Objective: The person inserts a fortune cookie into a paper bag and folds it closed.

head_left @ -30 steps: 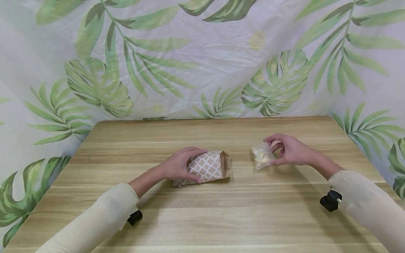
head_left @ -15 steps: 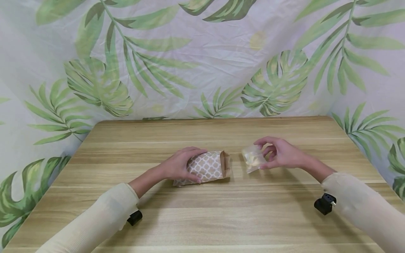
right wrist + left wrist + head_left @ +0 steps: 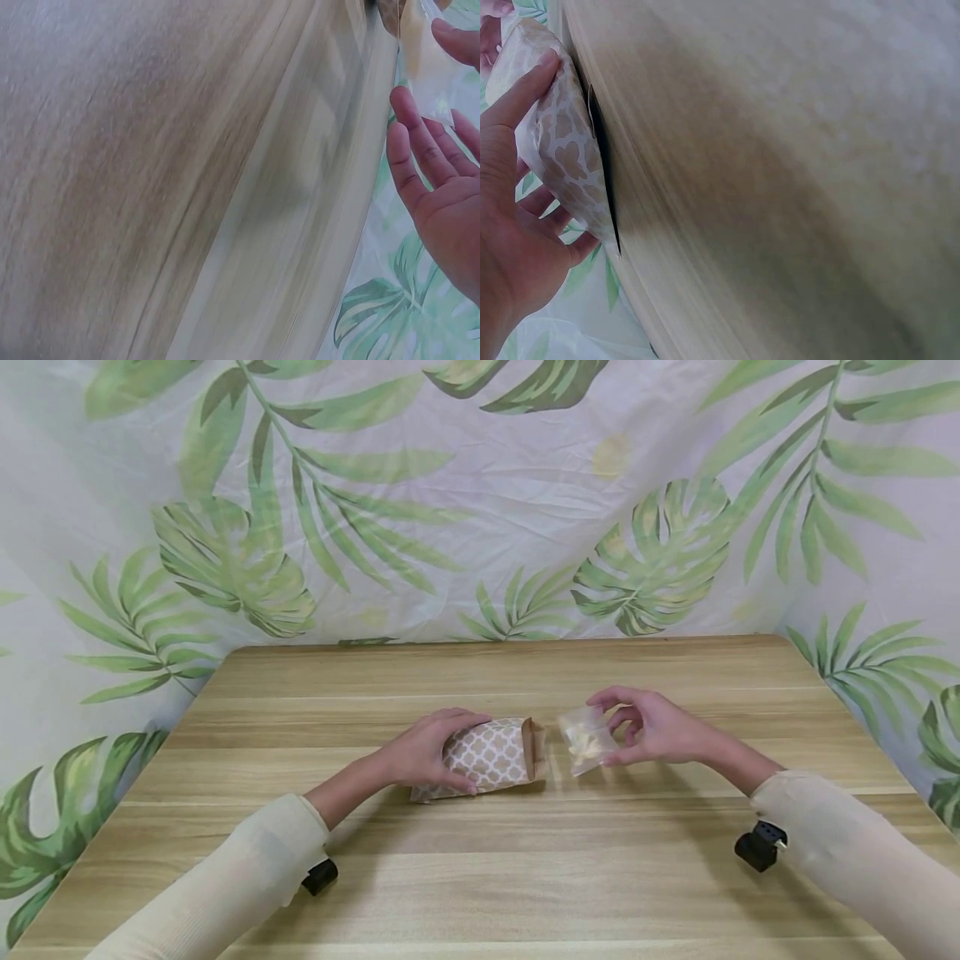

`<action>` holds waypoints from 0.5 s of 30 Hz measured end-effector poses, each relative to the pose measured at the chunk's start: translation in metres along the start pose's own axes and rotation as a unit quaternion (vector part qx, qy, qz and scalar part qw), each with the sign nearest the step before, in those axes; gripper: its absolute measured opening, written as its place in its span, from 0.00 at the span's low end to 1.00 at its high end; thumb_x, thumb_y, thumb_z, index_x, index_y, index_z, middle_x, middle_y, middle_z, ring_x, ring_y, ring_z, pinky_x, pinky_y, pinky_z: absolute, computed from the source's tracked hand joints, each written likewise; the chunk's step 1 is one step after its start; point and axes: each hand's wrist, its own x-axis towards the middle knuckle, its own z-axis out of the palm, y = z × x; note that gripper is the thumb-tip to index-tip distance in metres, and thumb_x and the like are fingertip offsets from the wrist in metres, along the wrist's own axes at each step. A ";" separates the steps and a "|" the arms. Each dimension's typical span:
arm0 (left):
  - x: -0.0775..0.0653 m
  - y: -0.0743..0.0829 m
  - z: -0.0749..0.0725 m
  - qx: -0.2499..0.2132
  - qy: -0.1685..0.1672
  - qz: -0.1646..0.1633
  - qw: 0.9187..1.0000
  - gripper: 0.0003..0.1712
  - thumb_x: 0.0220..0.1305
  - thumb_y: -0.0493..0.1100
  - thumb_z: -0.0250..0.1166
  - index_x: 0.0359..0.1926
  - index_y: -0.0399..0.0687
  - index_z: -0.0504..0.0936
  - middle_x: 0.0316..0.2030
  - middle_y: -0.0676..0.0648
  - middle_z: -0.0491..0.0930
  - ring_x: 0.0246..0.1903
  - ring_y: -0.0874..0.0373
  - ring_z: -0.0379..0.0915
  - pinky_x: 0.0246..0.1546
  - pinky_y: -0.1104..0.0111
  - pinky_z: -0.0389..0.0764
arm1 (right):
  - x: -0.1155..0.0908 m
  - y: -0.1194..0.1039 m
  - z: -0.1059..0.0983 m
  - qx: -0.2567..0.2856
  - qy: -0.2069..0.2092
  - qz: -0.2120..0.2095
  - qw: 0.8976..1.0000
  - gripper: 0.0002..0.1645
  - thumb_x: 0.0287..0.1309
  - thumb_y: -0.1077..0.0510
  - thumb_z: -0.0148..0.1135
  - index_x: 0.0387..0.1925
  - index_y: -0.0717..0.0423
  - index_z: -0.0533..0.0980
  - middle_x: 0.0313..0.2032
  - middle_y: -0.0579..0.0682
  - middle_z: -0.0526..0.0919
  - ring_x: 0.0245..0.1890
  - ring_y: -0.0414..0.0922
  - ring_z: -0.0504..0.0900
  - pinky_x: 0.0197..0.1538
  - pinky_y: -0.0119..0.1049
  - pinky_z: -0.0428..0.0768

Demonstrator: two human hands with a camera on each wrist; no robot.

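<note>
The clear packet (image 3: 585, 743), pale pieces inside, hung tilted just short of the patterned paper bag (image 3: 491, 752), apart from it by only a sliver! The right hand (image 3: 648, 727) had it pinched at the far edge, thumb on one corner, fingertips on another. Across the gap, the left hand (image 3: 427, 752) gripped the bag from behind, thumb on the near side, fingers over the far one, its folded brown lip (image 3: 529, 750) turned towards the packet.

The step looked like lining packet up with mouth; next, it seemed, called for a level, narrow approach past that lip. Trouble spot? The packet looked nearly as broad as the opening, and how wide that gaped could not be told. Around them lay the wooden table (image 3: 480, 885), with leaf-printed cloth (image 3: 495, 468) beyond, well out of the way.
</note>
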 end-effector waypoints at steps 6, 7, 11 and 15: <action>0.000 0.000 0.000 0.002 -0.001 -0.002 1.000 0.57 0.44 0.53 0.87 0.73 0.42 0.71 0.66 0.41 0.75 0.66 0.42 0.71 0.66 0.45 0.72 | 0.002 -0.003 0.004 0.002 -0.004 -0.011 1.000 0.44 0.45 0.69 0.82 0.63 0.74 0.69 0.59 0.68 0.76 0.45 0.48 0.84 0.37 0.36 0.83; 0.000 0.000 0.000 0.002 -0.001 -0.003 1.000 0.57 0.44 0.53 0.87 0.73 0.42 0.71 0.66 0.40 0.75 0.66 0.42 0.71 0.66 0.45 0.72 | 0.003 -0.004 0.005 0.002 -0.004 -0.014 1.000 0.44 0.45 0.69 0.82 0.63 0.74 0.69 0.59 0.68 0.76 0.45 0.49 0.84 0.37 0.36 0.83; 0.001 0.001 -0.001 0.001 -0.003 -0.008 1.000 0.57 0.44 0.54 0.87 0.73 0.41 0.71 0.66 0.40 0.75 0.66 0.41 0.70 0.67 0.45 0.71 | 0.005 -0.005 0.008 0.006 -0.010 -0.019 1.000 0.43 0.47 0.68 0.81 0.63 0.74 0.70 0.58 0.67 0.77 0.45 0.50 0.84 0.39 0.37 0.84; 0.001 0.002 -0.001 0.001 -0.005 -0.008 1.000 0.57 0.44 0.54 0.87 0.73 0.40 0.71 0.67 0.39 0.75 0.67 0.41 0.70 0.67 0.45 0.70 | 0.007 -0.007 0.011 0.015 -0.014 -0.008 1.000 0.41 0.51 0.66 0.79 0.64 0.73 0.70 0.57 0.66 0.80 0.46 0.50 0.84 0.41 0.36 0.85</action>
